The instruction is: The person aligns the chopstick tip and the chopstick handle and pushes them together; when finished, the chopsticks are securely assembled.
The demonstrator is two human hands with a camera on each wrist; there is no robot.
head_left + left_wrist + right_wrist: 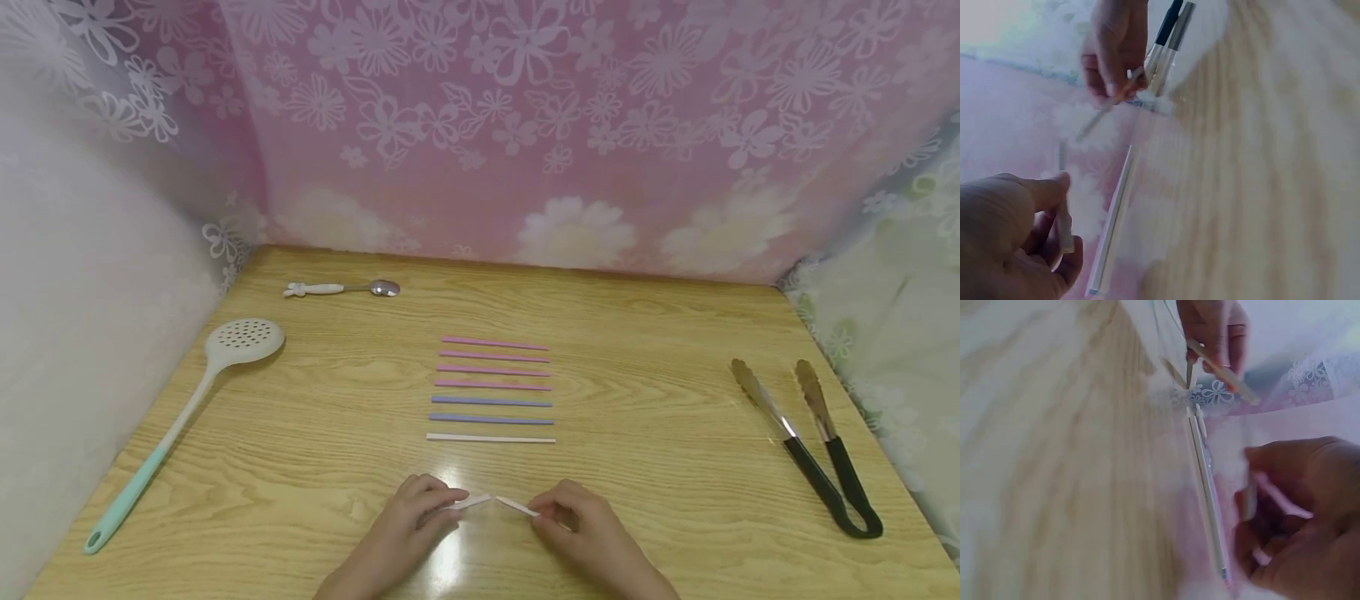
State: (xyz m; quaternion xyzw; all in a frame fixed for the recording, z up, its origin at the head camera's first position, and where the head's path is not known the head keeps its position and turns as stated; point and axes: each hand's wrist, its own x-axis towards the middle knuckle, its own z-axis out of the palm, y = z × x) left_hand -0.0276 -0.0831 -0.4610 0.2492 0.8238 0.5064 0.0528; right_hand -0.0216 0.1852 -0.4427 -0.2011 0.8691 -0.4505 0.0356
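My left hand (420, 517) pinches a short, thin white stick (472, 502) between thumb and fingers, near the table's front. My right hand (581, 525) pinches a similar white stick (516, 506). The two inner ends point at each other across a small gap. Both sticks are held clear of the tabletop in the left wrist view, where the left-hand stick (1065, 225) stands near upright. Beyond the hands lies a row of long thin sticks: a white one (491, 438) nearest, then two blue ones (491, 419), then several pink ones (493, 371) farther back.
A slotted skimmer (243, 337) with a mint handle lies at the left. A small spoon (330, 289) with a white handle is at the back left. Spread tongs (806, 467) with black handles lie at the right. Floral cloth (525, 167) borders the wooden table (652, 350).
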